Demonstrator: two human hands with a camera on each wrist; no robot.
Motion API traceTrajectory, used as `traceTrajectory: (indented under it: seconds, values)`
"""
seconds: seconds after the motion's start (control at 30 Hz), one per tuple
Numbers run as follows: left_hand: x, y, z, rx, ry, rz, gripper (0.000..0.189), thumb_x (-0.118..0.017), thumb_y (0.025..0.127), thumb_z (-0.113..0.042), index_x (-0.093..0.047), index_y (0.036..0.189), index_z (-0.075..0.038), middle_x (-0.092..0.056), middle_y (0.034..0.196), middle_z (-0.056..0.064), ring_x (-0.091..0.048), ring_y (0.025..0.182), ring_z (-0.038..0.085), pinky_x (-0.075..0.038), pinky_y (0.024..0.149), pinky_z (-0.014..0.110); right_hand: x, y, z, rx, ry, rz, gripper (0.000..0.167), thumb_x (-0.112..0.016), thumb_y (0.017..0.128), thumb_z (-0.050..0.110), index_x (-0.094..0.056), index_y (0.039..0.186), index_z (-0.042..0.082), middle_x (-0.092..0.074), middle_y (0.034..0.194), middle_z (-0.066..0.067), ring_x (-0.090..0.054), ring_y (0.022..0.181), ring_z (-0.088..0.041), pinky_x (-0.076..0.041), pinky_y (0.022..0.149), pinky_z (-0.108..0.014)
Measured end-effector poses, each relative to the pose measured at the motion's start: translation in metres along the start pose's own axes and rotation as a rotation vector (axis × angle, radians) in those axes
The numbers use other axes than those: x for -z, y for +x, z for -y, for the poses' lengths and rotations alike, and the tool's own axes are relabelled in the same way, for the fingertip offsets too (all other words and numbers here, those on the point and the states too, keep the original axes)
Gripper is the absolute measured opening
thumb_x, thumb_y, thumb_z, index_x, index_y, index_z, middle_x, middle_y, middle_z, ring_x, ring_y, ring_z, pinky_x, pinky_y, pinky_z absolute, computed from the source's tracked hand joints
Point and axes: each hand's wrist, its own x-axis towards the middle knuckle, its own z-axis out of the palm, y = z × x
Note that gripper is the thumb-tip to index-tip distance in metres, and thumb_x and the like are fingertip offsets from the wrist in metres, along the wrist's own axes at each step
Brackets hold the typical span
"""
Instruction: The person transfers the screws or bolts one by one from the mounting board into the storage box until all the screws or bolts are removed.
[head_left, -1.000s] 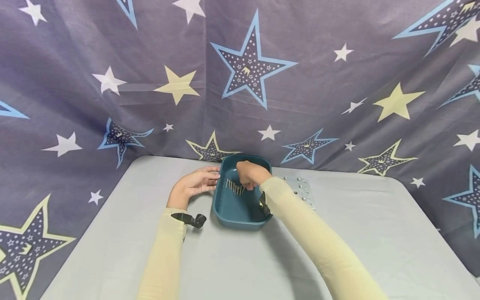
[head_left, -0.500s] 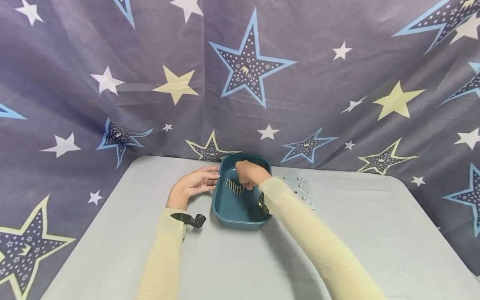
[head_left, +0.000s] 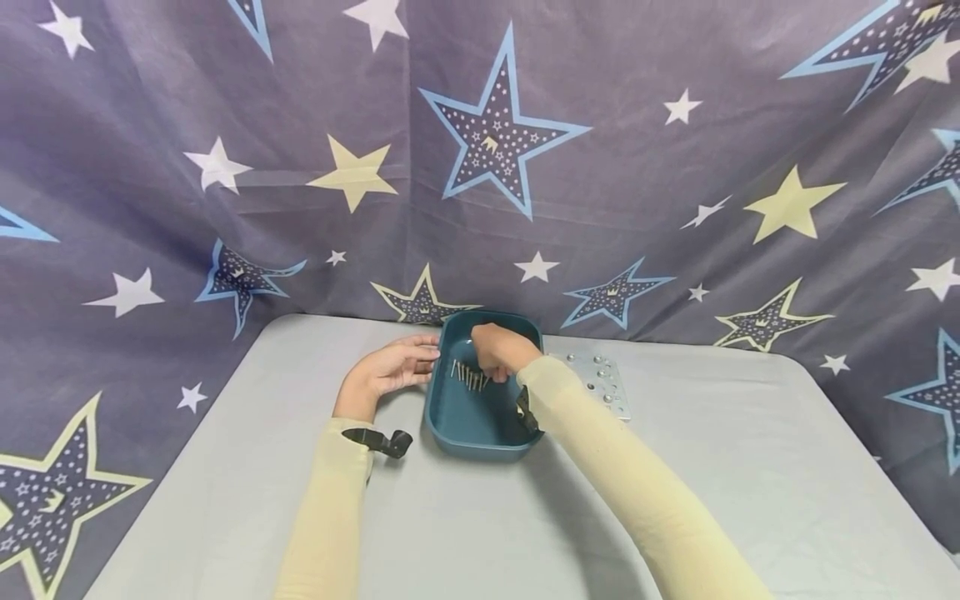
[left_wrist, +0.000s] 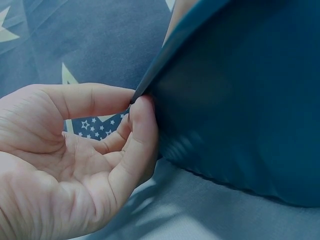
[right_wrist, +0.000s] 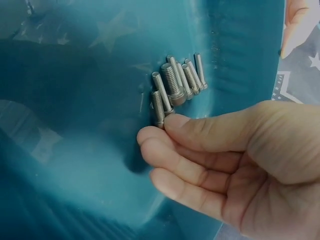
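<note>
A deep teal bin [head_left: 480, 425] stands near the back of the table. My left hand [head_left: 390, 367] is at its left side, and in the left wrist view thumb and index finger pinch the bin's rim [left_wrist: 165, 55]. Inside, several silver bolts [head_left: 468, 377] lie side by side in a row, one visibly thicker than the others. My right hand [head_left: 504, 348] reaches into the bin. As the right wrist view shows, its thumb and index finger pinch the lower end of the nearest bolt [right_wrist: 158, 105] in the row; the fingertips hide that end.
Right of the bin, partly behind my right forearm, lies a metal plate [head_left: 611, 379] with round studs and holes. A grey cloth covers the table [head_left: 225, 500]. A star-patterned curtain [head_left: 630, 167] hangs right behind the table's back edge.
</note>
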Motion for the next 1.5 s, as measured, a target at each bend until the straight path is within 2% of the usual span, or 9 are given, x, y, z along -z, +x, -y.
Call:
traceTrajectory:
  seconds: [0.13, 0.4, 0.67, 0.9, 1.1, 1.27, 1.5]
  values:
    - [-0.001, 0.0, -0.001, 0.018, 0.0, -0.03, 0.047, -0.045, 0.104, 0.0, -0.029, 0.147, 0.007, -0.069, 0.097, -0.002, -0.066, 0.086, 0.008, -0.056, 0.076, 0.023, 0.0, -0.002, -0.002, 0.004, 0.005, -0.014, 0.013, -0.064, 0.088, -0.007, -0.07, 0.079, -0.001, -0.075, 0.071, -0.016, -0.076, 0.067, -0.025, -0.049, 0.043, -0.023]
    - [-0.004, -0.002, -0.002, 0.018, 0.011, -0.041, 0.051, -0.044, 0.105, 0.0, -0.025, 0.151, 0.007, -0.068, 0.097, -0.002, -0.066, 0.085, 0.008, -0.056, 0.075, 0.023, -0.002, -0.006, -0.003, 0.023, -0.002, -0.022, 0.011, -0.063, 0.094, -0.004, -0.07, 0.085, -0.001, -0.075, 0.071, -0.015, -0.077, 0.068, -0.025, -0.049, 0.043, -0.023]
    - [-0.005, -0.003, -0.002, 0.008, 0.016, -0.045, 0.044, -0.046, 0.104, 0.0, -0.032, 0.146, 0.006, -0.068, 0.097, -0.002, -0.065, 0.084, 0.009, -0.055, 0.075, 0.023, -0.002, -0.01, -0.003, 0.025, 0.003, -0.048, 0.015, -0.062, 0.094, -0.005, -0.07, 0.082, -0.001, -0.075, 0.072, -0.016, -0.077, 0.069, -0.026, -0.049, 0.043, -0.022]
    - [-0.003, 0.0, 0.0, 0.013, 0.014, -0.059, 0.037, -0.046, 0.104, 0.0, -0.037, 0.14, 0.002, -0.068, 0.095, -0.002, -0.066, 0.082, 0.008, -0.056, 0.075, 0.023, -0.006, -0.012, -0.002, 0.038, 0.0, -0.072, 0.01, -0.06, 0.096, -0.006, -0.07, 0.099, -0.005, -0.075, 0.075, -0.018, -0.077, 0.068, -0.025, -0.051, 0.045, -0.022]
    - [-0.001, 0.001, 0.001, 0.011, 0.029, -0.054, 0.04, -0.046, 0.104, -0.001, -0.035, 0.143, 0.004, -0.069, 0.095, -0.002, -0.066, 0.082, 0.007, -0.056, 0.075, 0.023, -0.007, -0.015, -0.001, 0.027, -0.002, -0.077, 0.013, -0.056, 0.098, -0.006, -0.07, 0.099, -0.006, -0.075, 0.072, -0.017, -0.077, 0.067, -0.025, -0.051, 0.045, -0.021]
    - [-0.004, -0.001, -0.001, 0.01, 0.039, -0.067, 0.039, -0.046, 0.104, 0.0, -0.036, 0.142, 0.005, -0.068, 0.092, -0.003, -0.066, 0.078, 0.006, -0.056, 0.073, 0.023, -0.006, -0.018, -0.001, 0.024, 0.004, -0.069, 0.015, -0.055, 0.099, -0.005, -0.068, 0.107, -0.007, -0.076, 0.074, -0.017, -0.077, 0.069, -0.025, -0.05, 0.045, -0.021]
    - [-0.011, -0.004, -0.006, 0.028, 0.065, -0.104, 0.038, -0.047, 0.102, 0.001, -0.037, 0.139, 0.005, -0.066, 0.085, -0.004, -0.064, 0.074, 0.005, -0.056, 0.07, 0.022, -0.005, -0.023, -0.001, 0.046, -0.012, -0.055, 0.015, -0.055, 0.099, -0.001, -0.07, 0.099, -0.002, -0.077, 0.08, -0.017, -0.077, 0.072, -0.025, -0.049, 0.048, -0.022]
